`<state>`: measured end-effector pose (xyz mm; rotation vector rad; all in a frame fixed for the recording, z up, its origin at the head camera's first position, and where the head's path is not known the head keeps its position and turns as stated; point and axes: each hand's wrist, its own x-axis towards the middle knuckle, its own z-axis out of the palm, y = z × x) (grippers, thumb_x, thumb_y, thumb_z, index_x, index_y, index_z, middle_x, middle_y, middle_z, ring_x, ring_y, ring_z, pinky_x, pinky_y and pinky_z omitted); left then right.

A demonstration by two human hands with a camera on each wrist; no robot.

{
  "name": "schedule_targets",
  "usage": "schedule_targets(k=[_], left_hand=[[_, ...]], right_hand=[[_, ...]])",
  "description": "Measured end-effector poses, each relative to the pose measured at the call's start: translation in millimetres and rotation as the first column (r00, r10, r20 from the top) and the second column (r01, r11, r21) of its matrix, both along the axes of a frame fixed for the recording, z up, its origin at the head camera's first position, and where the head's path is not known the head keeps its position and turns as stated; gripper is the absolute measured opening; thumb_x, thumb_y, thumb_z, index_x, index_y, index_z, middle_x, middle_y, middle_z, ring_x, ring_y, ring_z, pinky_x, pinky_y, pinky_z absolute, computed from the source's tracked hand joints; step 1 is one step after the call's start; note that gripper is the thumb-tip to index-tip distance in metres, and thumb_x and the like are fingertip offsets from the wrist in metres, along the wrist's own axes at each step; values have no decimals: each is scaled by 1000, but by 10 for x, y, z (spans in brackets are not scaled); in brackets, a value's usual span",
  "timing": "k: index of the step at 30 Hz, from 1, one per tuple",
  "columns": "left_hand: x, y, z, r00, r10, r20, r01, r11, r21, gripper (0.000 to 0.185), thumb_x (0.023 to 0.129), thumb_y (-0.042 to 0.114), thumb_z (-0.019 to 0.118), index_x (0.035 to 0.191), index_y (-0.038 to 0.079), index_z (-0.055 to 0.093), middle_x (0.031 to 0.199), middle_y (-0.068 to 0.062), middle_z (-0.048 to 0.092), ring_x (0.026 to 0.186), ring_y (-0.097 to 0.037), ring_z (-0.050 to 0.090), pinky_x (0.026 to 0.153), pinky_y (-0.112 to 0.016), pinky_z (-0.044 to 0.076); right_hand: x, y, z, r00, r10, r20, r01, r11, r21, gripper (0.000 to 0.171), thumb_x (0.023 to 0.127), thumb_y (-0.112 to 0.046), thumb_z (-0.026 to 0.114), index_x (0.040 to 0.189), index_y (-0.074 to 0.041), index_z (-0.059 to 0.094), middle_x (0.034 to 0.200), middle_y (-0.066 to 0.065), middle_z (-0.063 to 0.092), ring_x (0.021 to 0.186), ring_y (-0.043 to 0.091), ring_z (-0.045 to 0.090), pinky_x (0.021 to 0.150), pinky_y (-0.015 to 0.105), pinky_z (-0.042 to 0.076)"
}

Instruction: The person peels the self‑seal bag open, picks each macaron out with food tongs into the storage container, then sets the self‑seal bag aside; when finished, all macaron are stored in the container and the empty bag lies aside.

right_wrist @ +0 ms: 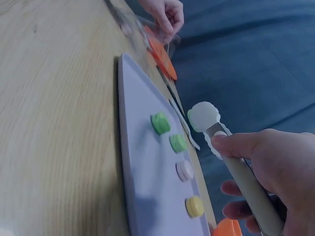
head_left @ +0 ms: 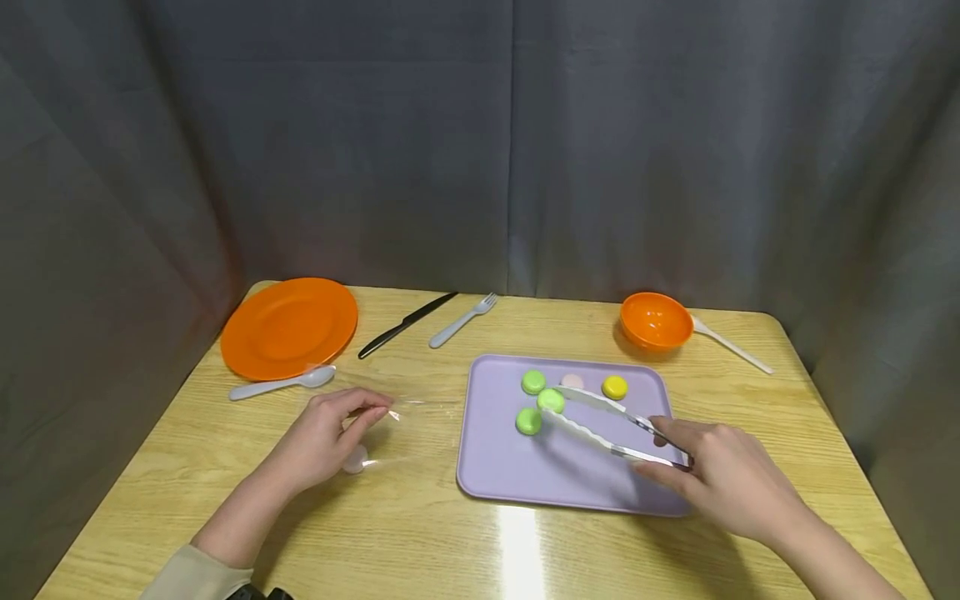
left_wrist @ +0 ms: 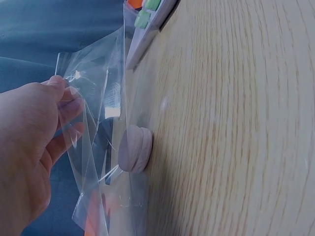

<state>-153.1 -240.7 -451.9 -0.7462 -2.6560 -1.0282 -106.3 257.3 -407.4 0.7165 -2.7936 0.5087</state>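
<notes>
My left hand (head_left: 330,437) pinches the edge of a clear plastic bag (left_wrist: 93,93) between thumb and fingers, lifting its upper film. A pale pink macaron (left_wrist: 135,148) shows through the plastic, low by the tabletop, apparently inside the bag. My right hand (head_left: 723,475) grips metal tongs (head_left: 600,437) with pale scalloped tips. Between those tips is a green macaron (head_left: 551,401), raised above the lilac tray (head_left: 495,475). On the tray sit two more green macarons, one at the back (head_left: 533,382) and one in front (head_left: 528,421), a pale pink macaron (head_left: 572,382) and a yellow macaron (head_left: 615,387).
An orange plate (head_left: 288,329) lies at the back left, with a white spoon (head_left: 285,386) before it. A black knife (head_left: 405,325) and a white fork (head_left: 462,321) lie behind the tray. An orange bowl (head_left: 656,322) stands back right beside a white utensil (head_left: 735,346).
</notes>
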Motion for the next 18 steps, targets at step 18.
schedule_targets(k=[18], left_hand=[[6, -10, 10, 1000, 3, 11, -3, 1000, -11, 14, 104, 15, 71, 116, 17, 78, 113, 2, 78, 103, -10, 70, 86, -40, 61]], right_hand=[[121, 256, -343, 994, -96, 53, 93, 994, 60, 51, 87, -47, 87, 122, -12, 77, 66, -22, 44, 57, 2, 39, 53, 28, 35]])
